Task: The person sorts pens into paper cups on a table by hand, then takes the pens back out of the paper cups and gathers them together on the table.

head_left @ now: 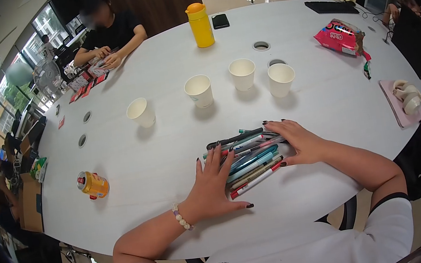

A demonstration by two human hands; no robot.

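A pile of pens and markers (252, 164), in black, teal, blue, tan and red-and-white, lies flat on the white table in front of me. My left hand (210, 185) rests at the pile's left end, fingers spread, their tips touching the pens and the thumb stretched out below. At the right end, my right hand (298, 143) curves around the pens with its fingers apart, the thumb near the lowest red-capped marker (258, 180). Neither hand grasps a single pen. Beyond the pile stand several white paper cups, the nearest to my right hand being one upright cup (281, 80).
One paper cup (141, 113) leans at the left. An orange can (93, 184) stands left of my arm. Farther off are a yellow bottle (200, 26), a pink snack bag (340, 38) and a shell-like object (408, 96) on a pink notebook. Another person (111, 35) handles small boxes across the table.
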